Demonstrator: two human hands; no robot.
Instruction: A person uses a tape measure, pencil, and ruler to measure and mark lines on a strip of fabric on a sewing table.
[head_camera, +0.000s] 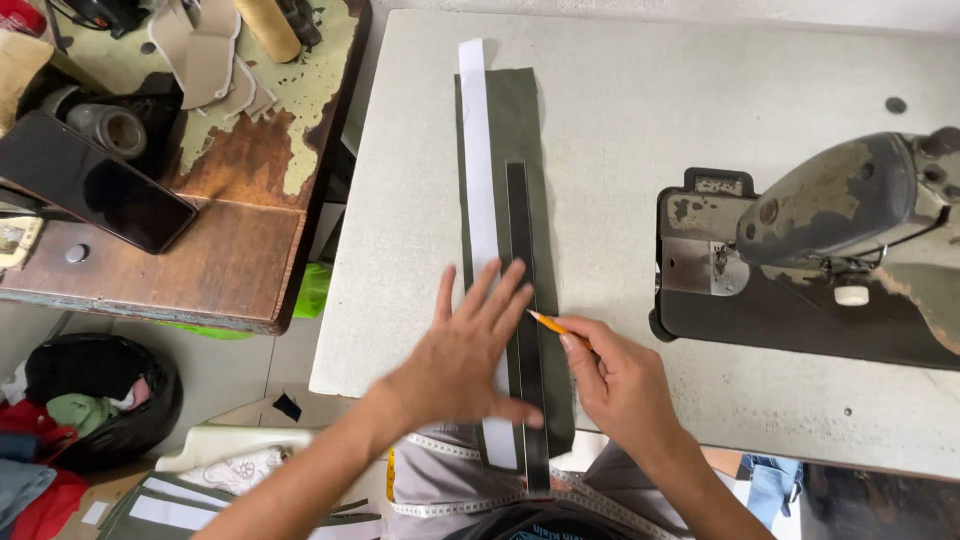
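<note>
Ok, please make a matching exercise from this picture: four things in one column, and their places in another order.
Things:
1. left hand
2. pencil
3. phone
4. sewing machine

Places:
A. on the wooden table at the left
B. flat on the white strip and dark ruler
C. at the right of the grey table
D. in the right hand

Pairs: 1-B, 2-D, 3-A, 4-C

A pale grey table (640, 130) fills the frame's middle. On it lies a long dark green fabric strip (522, 130) at centre; a worn sewing machine (830, 230) sits at right.
</note>
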